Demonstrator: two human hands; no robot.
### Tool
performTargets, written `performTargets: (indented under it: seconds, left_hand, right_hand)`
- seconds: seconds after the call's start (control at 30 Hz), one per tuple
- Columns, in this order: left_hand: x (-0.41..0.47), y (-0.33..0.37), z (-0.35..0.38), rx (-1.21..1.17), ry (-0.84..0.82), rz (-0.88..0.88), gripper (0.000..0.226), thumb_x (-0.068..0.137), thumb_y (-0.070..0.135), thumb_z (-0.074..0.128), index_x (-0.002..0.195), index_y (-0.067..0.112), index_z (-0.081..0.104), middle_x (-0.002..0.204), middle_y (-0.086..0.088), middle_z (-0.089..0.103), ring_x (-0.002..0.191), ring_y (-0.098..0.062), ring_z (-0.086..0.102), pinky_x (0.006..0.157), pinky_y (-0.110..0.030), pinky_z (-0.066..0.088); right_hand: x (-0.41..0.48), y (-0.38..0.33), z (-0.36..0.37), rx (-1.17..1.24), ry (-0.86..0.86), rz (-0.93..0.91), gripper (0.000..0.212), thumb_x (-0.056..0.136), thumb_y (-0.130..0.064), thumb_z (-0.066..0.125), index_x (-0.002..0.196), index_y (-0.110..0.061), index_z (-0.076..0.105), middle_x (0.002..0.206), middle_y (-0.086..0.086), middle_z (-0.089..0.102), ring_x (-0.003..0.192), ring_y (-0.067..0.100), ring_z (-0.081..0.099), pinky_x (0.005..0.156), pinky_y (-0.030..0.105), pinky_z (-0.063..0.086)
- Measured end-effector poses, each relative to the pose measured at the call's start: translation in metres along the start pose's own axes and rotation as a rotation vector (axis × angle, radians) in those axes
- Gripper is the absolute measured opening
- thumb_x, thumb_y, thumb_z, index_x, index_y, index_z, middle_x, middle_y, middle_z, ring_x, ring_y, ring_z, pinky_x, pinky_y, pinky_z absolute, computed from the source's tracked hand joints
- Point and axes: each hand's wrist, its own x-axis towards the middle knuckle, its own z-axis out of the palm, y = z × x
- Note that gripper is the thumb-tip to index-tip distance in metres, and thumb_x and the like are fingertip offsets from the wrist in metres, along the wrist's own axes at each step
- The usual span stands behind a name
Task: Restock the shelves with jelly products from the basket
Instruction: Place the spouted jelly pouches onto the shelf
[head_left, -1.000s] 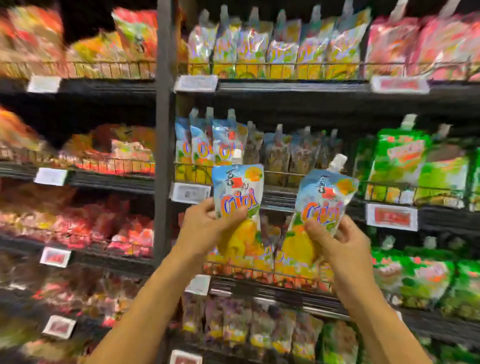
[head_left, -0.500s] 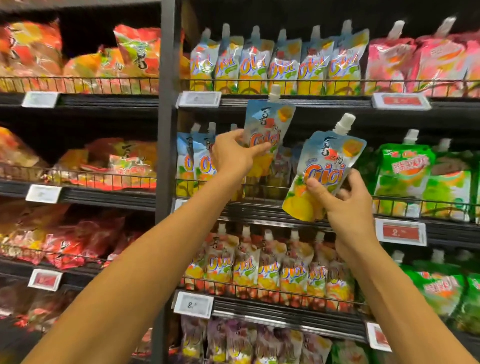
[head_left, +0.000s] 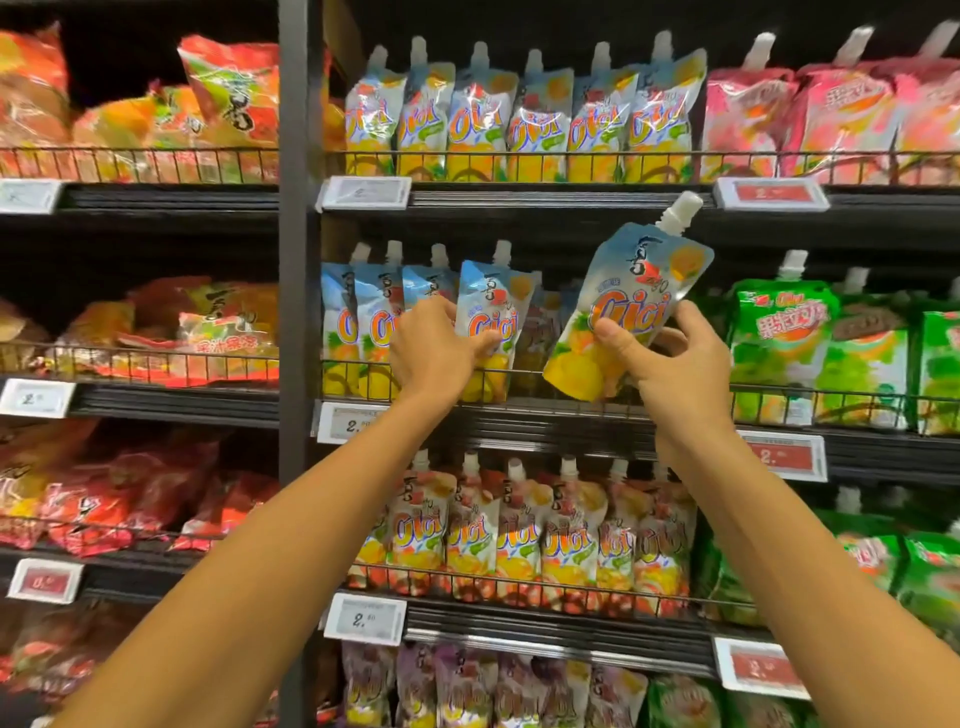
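One head-worn camera faces forward, close to the shelves, arms reaching ahead.

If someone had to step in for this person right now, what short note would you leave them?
Left hand: grips a blue mango jelly pouch, standing it at the front of the middle shelf row, behind the wire rail.
Right hand: holds a second pouch, tilted, in front of the shelf, not yet placed.
Done: the left pouch is about in line with three like it.
Left: let go of it, then stand the right pouch in the gap beside it. The basket is out of view, so I cannot tell how much stock remains.
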Motion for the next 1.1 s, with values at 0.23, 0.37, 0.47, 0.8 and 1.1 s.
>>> performTargets:
  seconds: [0.23,0.37,0.47,0.8,1.1]
  left_hand:
    - [0.0,-0.007,-0.012,0.11,0.01,0.053,0.044,0.08,0.055,0.071,0.1,0.017,0.061,0.089,0.002,0.066,0.085,-0.017,0.062,0.064,-0.029,0.037]
    - [-0.004,-0.01,-0.023,0.106,0.049,0.077,0.044,0.085,0.055,0.066,0.11,0.02,0.06,0.1,0.006,0.069,0.093,-0.014,0.063,0.07,-0.03,0.034]
    - [-0.011,-0.012,-0.03,0.113,0.079,0.069,0.025,0.094,0.047,0.056,0.098,0.023,0.061,0.092,0.008,0.069,0.085,-0.012,0.061,0.071,-0.03,0.036]
    - [-0.065,-0.026,-0.007,-0.006,-0.217,0.005,0.02,0.091,0.034,0.049,0.079,0.025,0.063,0.072,0.01,0.065,0.071,-0.012,0.062,0.064,-0.03,0.045]
    - [-0.132,-0.034,0.008,-0.162,-0.169,0.007,0.016,0.09,0.035,0.056,0.078,0.027,0.064,0.065,0.016,0.062,0.066,-0.005,0.057,0.056,-0.025,0.039]
  right_hand:
    - [0.039,0.01,0.032,-0.173,0.024,-0.04,0.032,0.078,-0.029,0.081,0.105,-0.028,0.062,0.084,-0.023,0.063,0.073,-0.015,0.061,0.055,0.006,0.045]
    - [0.047,0.028,0.048,-0.307,-0.033,-0.007,0.044,0.079,-0.028,0.081,0.116,-0.016,0.062,0.105,-0.006,0.068,0.089,0.005,0.063,0.076,0.021,0.054]
    - [0.048,0.037,0.054,-0.419,-0.157,0.029,0.053,0.08,-0.03,0.079,0.123,-0.013,0.053,0.112,0.004,0.067,0.097,0.018,0.066,0.084,0.039,0.057]
    - [0.049,0.042,0.061,-0.887,-0.378,0.083,0.049,0.1,-0.051,0.042,0.121,-0.008,0.05,0.117,0.013,0.063,0.103,0.031,0.063,0.089,0.051,0.052]
    - [-0.019,0.029,0.022,-0.412,-0.075,-0.201,0.026,0.099,-0.016,0.05,0.122,-0.004,0.057,0.115,0.006,0.065,0.107,0.015,0.061,0.092,0.024,0.048]
